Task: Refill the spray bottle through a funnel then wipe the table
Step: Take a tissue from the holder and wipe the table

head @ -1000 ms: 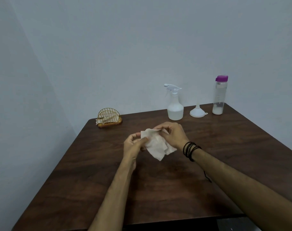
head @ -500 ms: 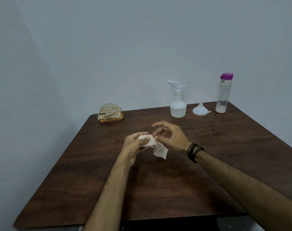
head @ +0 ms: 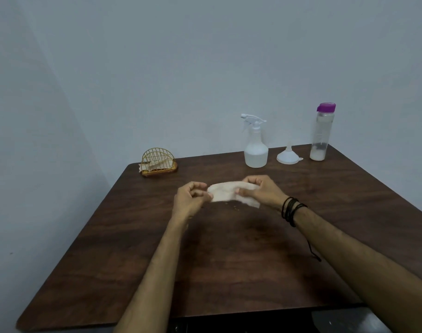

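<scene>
Tissue (head: 225,193) stretched between left hand (head: 189,198) and right hand (head: 261,192), both pinching its ends, just above table (head: 229,260) centre. Thin, limp, tears easily, likely light. Bunch into pad, press flat with palm for wiping.

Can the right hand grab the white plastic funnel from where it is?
Probably yes. The white plastic funnel sits beyond the right hand with bare dark wooden table between, but that hand is gripping the white paper napkin.
</scene>
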`<state>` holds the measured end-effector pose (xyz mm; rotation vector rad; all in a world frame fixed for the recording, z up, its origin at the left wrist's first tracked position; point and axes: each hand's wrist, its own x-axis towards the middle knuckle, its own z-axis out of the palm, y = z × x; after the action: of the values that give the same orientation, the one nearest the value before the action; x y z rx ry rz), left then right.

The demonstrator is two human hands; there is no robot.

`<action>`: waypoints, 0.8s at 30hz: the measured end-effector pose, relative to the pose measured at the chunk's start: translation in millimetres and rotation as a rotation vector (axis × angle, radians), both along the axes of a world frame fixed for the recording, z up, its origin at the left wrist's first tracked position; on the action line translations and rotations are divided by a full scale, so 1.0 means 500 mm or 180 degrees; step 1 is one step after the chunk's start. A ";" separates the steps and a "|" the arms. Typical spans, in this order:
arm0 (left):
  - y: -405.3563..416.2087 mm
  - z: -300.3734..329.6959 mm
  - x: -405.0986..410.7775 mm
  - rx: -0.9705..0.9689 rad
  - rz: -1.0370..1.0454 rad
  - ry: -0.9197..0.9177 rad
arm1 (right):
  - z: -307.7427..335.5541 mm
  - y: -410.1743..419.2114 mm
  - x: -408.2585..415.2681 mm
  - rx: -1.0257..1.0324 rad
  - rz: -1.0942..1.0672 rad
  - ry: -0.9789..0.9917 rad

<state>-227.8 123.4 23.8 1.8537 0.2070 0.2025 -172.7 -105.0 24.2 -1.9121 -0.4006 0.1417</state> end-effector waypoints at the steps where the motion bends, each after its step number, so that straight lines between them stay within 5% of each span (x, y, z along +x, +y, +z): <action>1: 0.004 -0.006 0.005 0.0344 0.0132 0.0078 | 0.007 -0.005 0.008 0.0043 -0.0422 -0.0055; 6: 0.036 -0.058 0.015 0.1986 -0.0073 0.0382 | 0.061 -0.037 0.030 -0.0595 -0.1808 -0.0752; 9: 0.038 -0.096 0.012 0.2422 -0.0265 0.0527 | 0.053 -0.045 0.034 -0.1451 -0.1645 -0.0721; 12: 0.032 -0.109 0.008 0.2785 -0.0214 0.0461 | 0.038 -0.047 0.034 -0.1629 -0.1333 -0.0516; 17: 0.033 -0.113 0.009 0.2821 -0.0188 0.0466 | 0.050 -0.066 0.054 0.0503 -0.0827 0.1095; 24: 0.034 -0.117 0.011 0.2839 -0.0149 0.0411 | 0.054 -0.093 0.044 0.0905 -0.0060 0.1311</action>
<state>-222.5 140.3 -34.5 2.7595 0.1729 0.1510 -150.5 -151.7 51.3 -1.5569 -0.1159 0.4344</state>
